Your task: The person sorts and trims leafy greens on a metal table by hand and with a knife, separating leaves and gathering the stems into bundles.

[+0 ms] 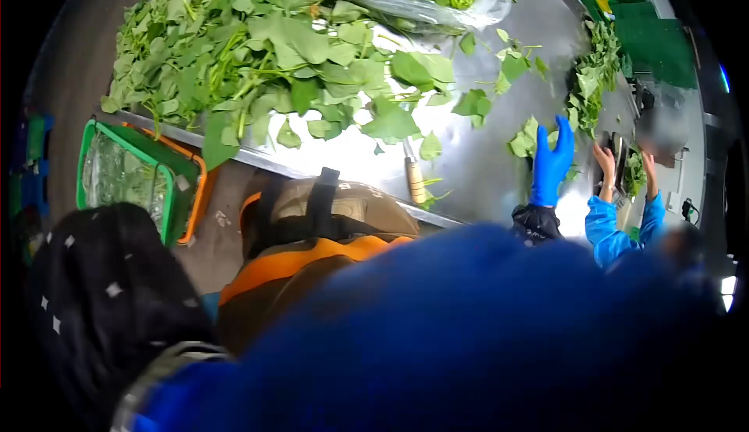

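The right hand [551, 167] has fingers [563, 131] spread wide, leaves [523, 140] just beside them apparently unheld, since the desk [484, 170] supports them.

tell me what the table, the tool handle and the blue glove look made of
Table: metal, probably stainless steel, shiny, judging by its grey surface and glare.
Tool handle: likely wood with a plain finish, from its pale tan colour.
Blue glove: perhaps nitrile or another rubber, smooth, given its close fit; exact type unclear.
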Demonstrator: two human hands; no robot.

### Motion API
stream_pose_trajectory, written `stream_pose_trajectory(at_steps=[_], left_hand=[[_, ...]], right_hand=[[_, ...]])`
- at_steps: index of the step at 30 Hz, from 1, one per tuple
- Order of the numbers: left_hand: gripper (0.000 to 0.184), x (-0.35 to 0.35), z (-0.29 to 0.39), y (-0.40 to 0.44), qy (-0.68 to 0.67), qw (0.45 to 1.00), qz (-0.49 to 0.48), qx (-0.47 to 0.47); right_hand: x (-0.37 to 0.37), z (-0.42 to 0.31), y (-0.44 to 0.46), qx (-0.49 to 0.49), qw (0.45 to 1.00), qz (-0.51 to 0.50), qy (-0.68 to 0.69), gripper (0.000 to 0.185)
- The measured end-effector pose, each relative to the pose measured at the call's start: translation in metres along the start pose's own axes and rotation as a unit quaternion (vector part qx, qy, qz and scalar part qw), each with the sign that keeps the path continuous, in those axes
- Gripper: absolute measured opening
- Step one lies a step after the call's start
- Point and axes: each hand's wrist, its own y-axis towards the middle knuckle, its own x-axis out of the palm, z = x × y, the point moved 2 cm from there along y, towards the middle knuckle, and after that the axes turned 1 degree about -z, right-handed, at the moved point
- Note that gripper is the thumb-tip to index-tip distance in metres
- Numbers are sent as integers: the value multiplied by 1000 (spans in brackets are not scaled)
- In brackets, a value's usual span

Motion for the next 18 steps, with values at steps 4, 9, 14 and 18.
stream_pose_trajectory(at_steps=[4, 9, 14, 18], left_hand=[[30, -33, 26, -66, 81, 986, 101, -102], [28, -100, 11, -219, 160, 755, 500, -391], [24, -105, -129, -349, 132, 647, 641, -392], [42, -109, -188, -319, 351, 604, 541, -468]], right_hand=[[21, -144, 39, -36, 950, -70, 302, 23], [64, -294, 27, -114, 833, -275, 466, 19], [113, -417, 2, -245, 753, -309, 527, 24], [157, -449, 0, -292, 767, -338, 461, 21]])
